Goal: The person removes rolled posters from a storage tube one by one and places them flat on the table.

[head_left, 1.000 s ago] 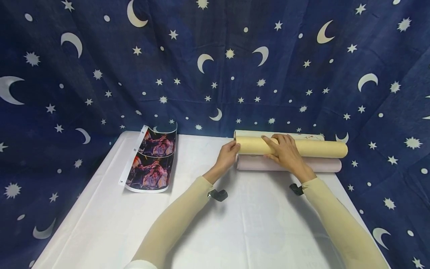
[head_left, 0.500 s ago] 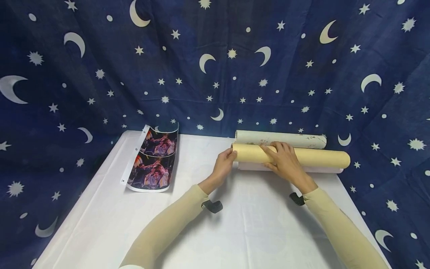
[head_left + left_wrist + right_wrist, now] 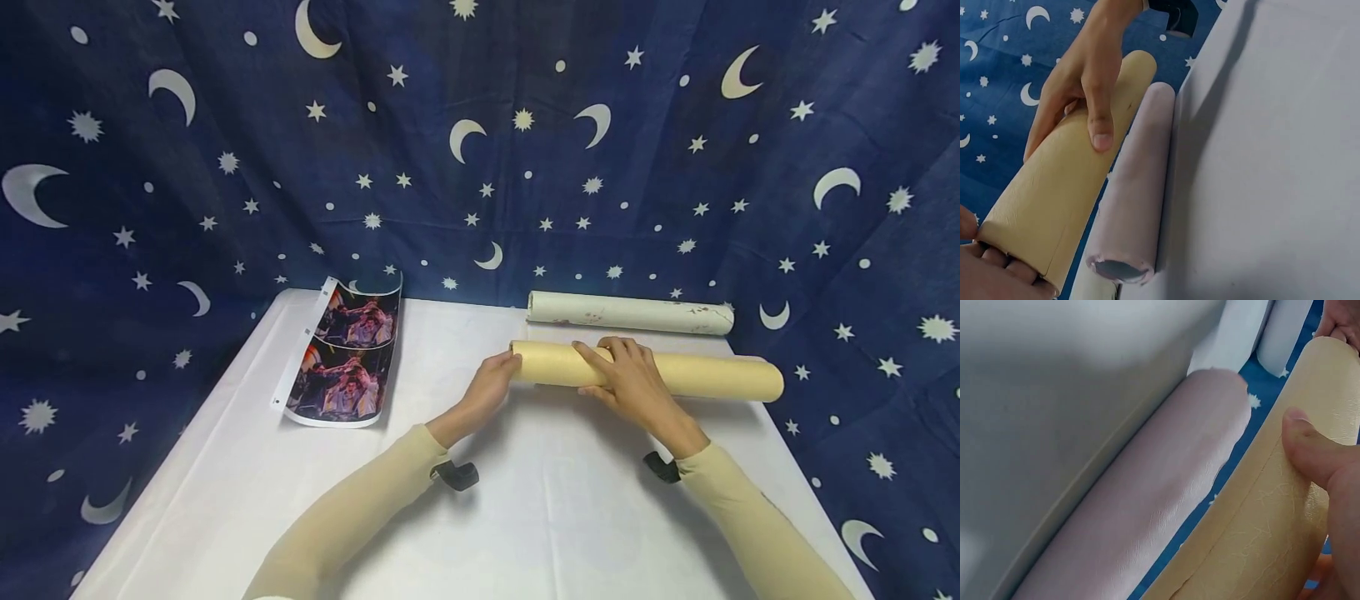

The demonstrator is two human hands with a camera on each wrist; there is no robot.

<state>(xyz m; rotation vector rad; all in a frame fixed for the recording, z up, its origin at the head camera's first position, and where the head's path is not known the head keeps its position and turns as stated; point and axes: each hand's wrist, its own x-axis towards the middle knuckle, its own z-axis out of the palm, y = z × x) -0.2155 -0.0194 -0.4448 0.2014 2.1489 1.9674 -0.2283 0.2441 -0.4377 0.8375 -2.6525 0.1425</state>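
A pale yellow wallpaper roll (image 3: 708, 377) is raised off the white table, lying crosswise before me. My left hand (image 3: 483, 390) grips its left end, with fingers (image 3: 1021, 270) tucked into the hollow opening in the left wrist view. Farther along, my right hand (image 3: 633, 382) holds the roll from above, its thumb (image 3: 1304, 434) pressed along the near side in the right wrist view. A pinkish roll (image 3: 1135, 178) lies on the table just apart from the yellow one; the head view hides most of it behind the yellow roll.
An off-white roll with a reddish flower pattern (image 3: 630, 314) lies at the table's back edge. Curled glossy prints (image 3: 341, 375) of a dark stage scene lie at the back left. A blue curtain (image 3: 420, 125) with moons and stars hangs around the white table (image 3: 570, 517).
Both hands have brought the yellow roll toward me, away from the off-white roll. It now covers the pinkish roll in the head view, and the off-white roll is fully exposed.
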